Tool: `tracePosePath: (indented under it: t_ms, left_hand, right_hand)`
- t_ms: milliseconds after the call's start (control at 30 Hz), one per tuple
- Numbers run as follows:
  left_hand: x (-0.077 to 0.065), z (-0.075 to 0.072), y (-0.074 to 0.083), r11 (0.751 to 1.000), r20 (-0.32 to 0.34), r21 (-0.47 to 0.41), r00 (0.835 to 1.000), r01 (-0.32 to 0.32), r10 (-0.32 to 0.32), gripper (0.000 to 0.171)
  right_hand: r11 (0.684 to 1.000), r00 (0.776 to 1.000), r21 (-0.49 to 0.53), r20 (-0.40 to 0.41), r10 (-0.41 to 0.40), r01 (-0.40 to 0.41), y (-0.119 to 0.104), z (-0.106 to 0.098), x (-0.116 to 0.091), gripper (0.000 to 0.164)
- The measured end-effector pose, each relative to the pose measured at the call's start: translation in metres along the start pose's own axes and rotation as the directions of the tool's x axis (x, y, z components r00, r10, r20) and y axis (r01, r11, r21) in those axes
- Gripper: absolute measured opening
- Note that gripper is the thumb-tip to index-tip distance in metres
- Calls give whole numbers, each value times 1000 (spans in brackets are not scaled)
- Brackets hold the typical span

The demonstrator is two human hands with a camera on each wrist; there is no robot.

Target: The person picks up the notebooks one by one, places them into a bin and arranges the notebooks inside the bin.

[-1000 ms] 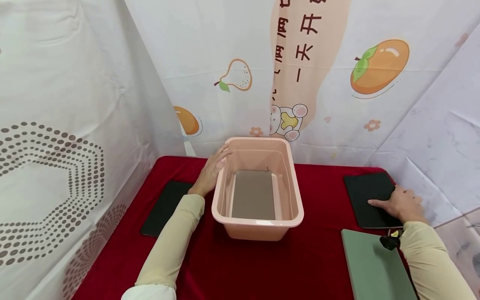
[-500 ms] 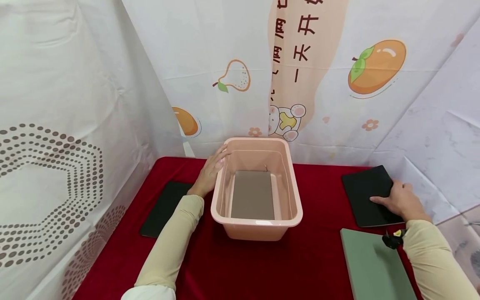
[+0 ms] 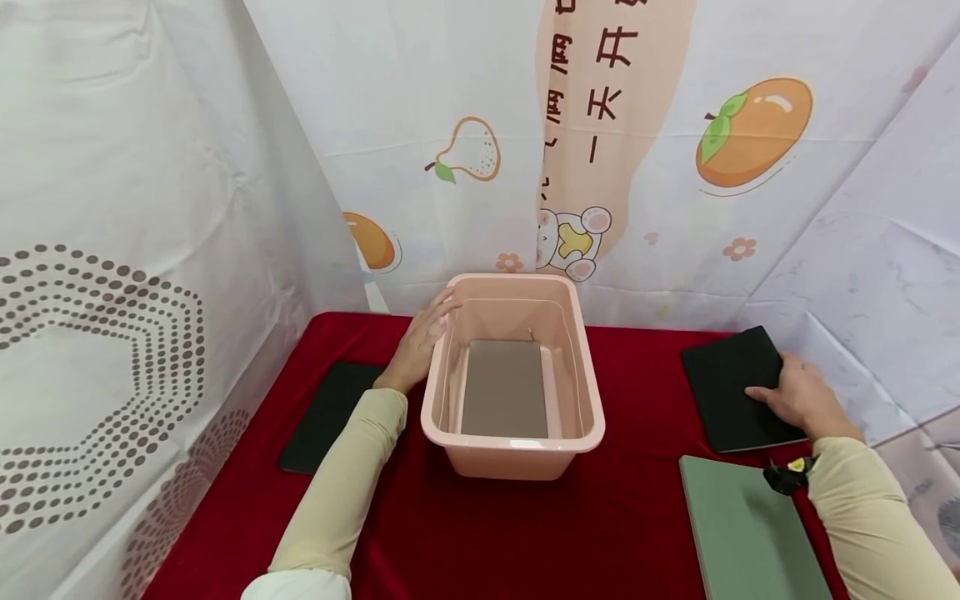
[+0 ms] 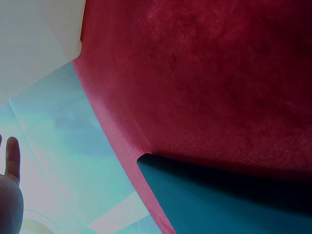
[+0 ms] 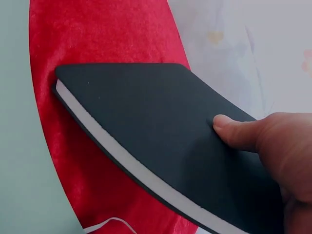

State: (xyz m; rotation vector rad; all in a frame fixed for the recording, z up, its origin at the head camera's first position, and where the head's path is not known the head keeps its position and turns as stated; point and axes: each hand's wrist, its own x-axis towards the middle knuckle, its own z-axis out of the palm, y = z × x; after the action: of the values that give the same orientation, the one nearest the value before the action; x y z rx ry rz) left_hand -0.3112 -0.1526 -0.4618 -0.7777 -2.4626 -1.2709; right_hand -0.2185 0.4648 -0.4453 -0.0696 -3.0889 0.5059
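My right hand (image 3: 808, 398) pinches a black notebook (image 3: 731, 387) by its right side, thumb on the cover and the other fingers hidden beneath. In the right wrist view this notebook (image 5: 141, 117) is tilted, its white page edges showing between dark covers. At the middle of the table stands a pink plastic basin (image 3: 513, 458). My left hand (image 3: 418, 346) rests against its left rim with the fingers extended. A flat grey-brown rectangular thing, perhaps a notebook (image 3: 505, 387), lies on the basin's floor.
A green notebook (image 3: 753, 533) lies near the right front, just below the black one. Another flat black item (image 3: 330, 417) lies left of the basin, partly behind the left arm. Red cloth (image 3: 630, 517) covers the table; printed white curtains (image 3: 480, 217) stand behind and at the sides.
The right hand has taken hold of the black notebook and raised its right side, so it now tilts. My left hand and the basin stay in place.
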Motion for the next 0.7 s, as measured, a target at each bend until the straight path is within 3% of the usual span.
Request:
tracePosePath:
  t_ms: [133, 700]
  left_hand:
    - [2, 0, -1, 1000, 1, 5, 1000, -11, 11, 55]
    - [0, -1, 0, 999, 1, 13, 1000, -31, 31, 56]
  right_hand:
    - [999, 999, 20, -40, -35, 35, 1, 0, 2, 76]
    - [998, 999, 52, -46, 24, -21, -12, -7, -5, 81]
